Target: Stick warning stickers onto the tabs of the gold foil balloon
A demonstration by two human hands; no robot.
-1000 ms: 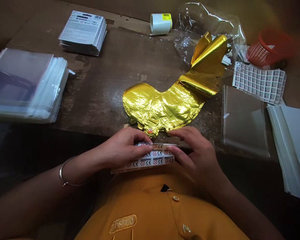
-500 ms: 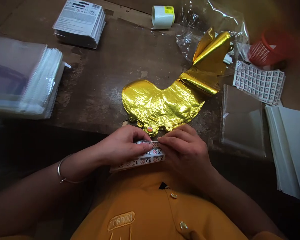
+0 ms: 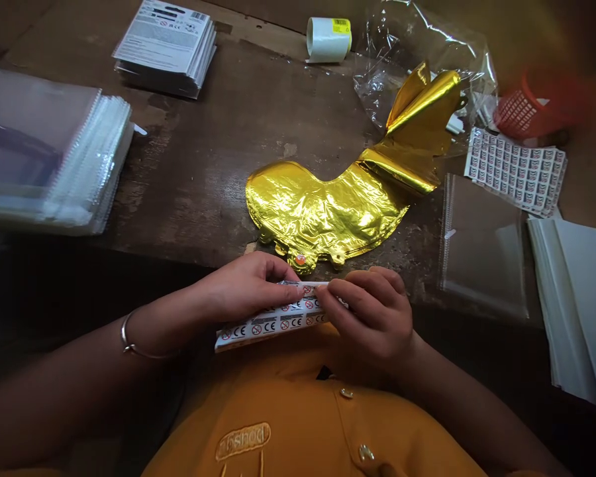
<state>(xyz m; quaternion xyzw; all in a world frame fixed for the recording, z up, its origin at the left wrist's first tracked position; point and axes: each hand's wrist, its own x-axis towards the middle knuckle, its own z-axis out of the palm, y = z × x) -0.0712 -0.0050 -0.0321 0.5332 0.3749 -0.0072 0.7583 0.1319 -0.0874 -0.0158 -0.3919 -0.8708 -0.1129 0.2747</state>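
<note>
A folded white sticker sheet [image 3: 263, 326], printed with CE marks and red prohibition signs, is held near my front. My left hand [image 3: 251, 285] grips its upper edge, thumb on top and fingers behind. At the right end of the sheet, my right hand [image 3: 372, 308] is closed in a pinch, fingertips on the top row. Whether a loose sticker sits between those fingertips cannot be made out. Just beyond my hands, a flat gold foil balloon [image 3: 328, 209] lies on the table, its far end folded over. One small tab at its near edge bears a round red-and-white sticker [image 3: 300, 260].
Clear plastic sleeves [image 3: 34, 146] are stacked at left, printed cards [image 3: 163, 40] behind. A label roll [image 3: 328, 40], crumpled clear plastic [image 3: 427, 33] and red basket [image 3: 521, 109] stand at the back. Rightward lie another sticker sheet [image 3: 516, 169], a clear sleeve [image 3: 487, 245] and white paper strips [image 3: 576, 298].
My right hand has shifted slightly right along the sheet, its fingers more curled. The left hand keeps its hold, and more of the sheet's lower left corner shows. The view has shifted slightly.
</note>
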